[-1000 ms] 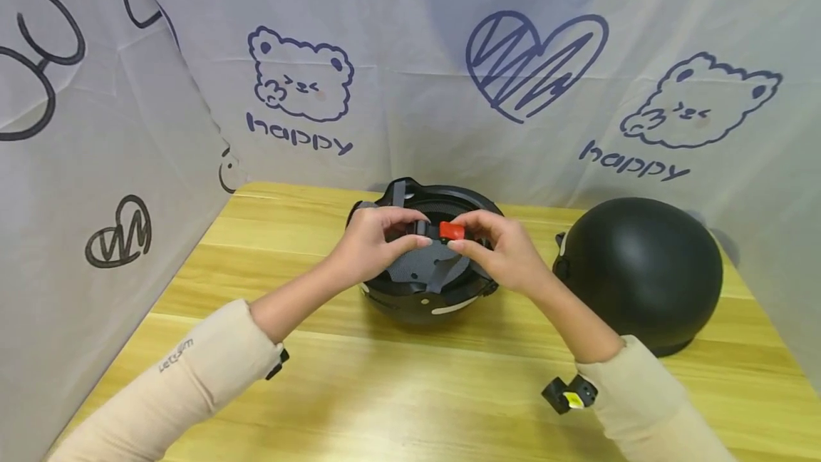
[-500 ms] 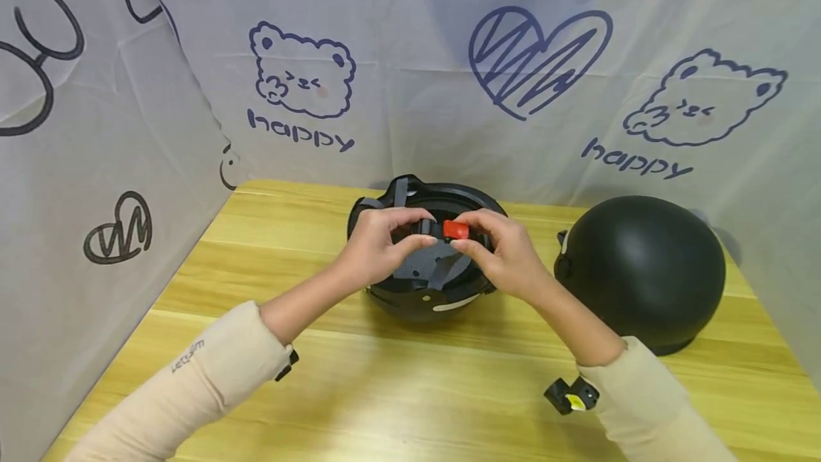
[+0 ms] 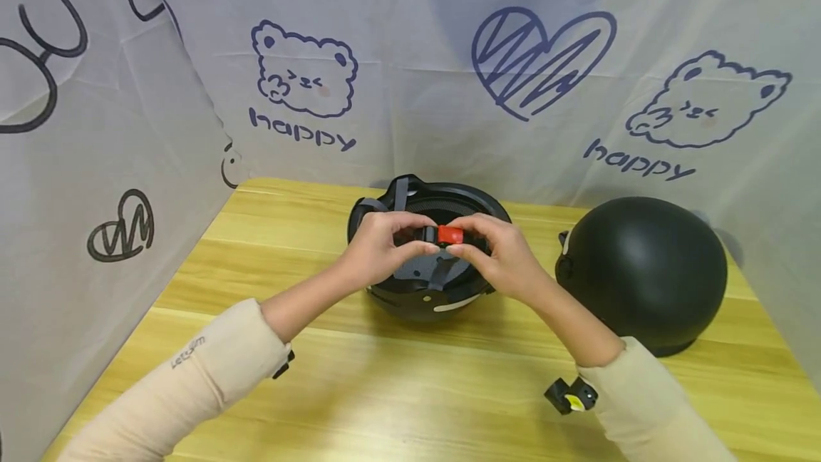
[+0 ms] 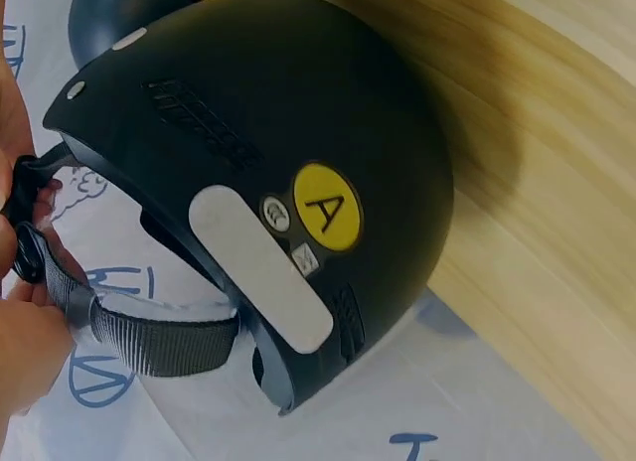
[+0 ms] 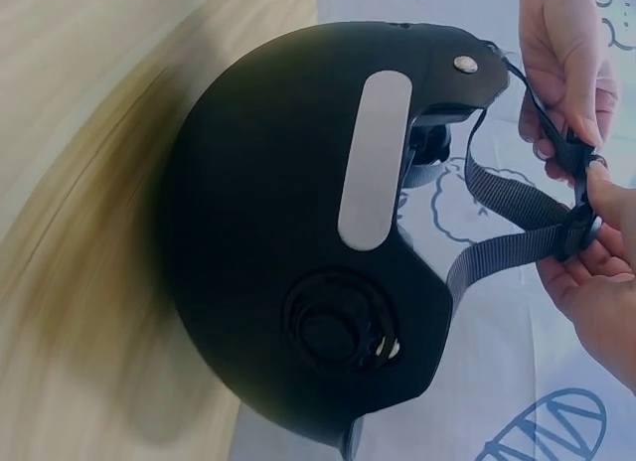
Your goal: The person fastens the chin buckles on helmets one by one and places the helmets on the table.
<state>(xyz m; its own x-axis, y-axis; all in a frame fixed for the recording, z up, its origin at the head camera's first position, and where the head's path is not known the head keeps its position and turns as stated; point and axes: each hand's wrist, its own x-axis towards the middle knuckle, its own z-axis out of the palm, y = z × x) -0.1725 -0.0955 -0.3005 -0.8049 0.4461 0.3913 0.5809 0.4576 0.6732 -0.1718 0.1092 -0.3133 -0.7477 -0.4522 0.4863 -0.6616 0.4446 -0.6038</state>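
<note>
A black helmet lies upside down on the table, its padded inside facing up. Over its opening my left hand pinches the black buckle end of the chin strap between thumb and forefinger. From the other side, my right hand pinches the red buckle end. Both buckle ends sit in line, with no gap showing between them. Grey straps run from the helmet's side up to the fingers in the right wrist view. A yellow round sticker marks the shell in the left wrist view.
A second black helmet stands dome up to the right, close beside the right forearm. White cloth with drawings hangs behind the wooden table and along its sides.
The right hand and red buckle end have moved slightly left, closing the small gap to the black end. The left hand has shifted a little right. Both helmets stay in place.
</note>
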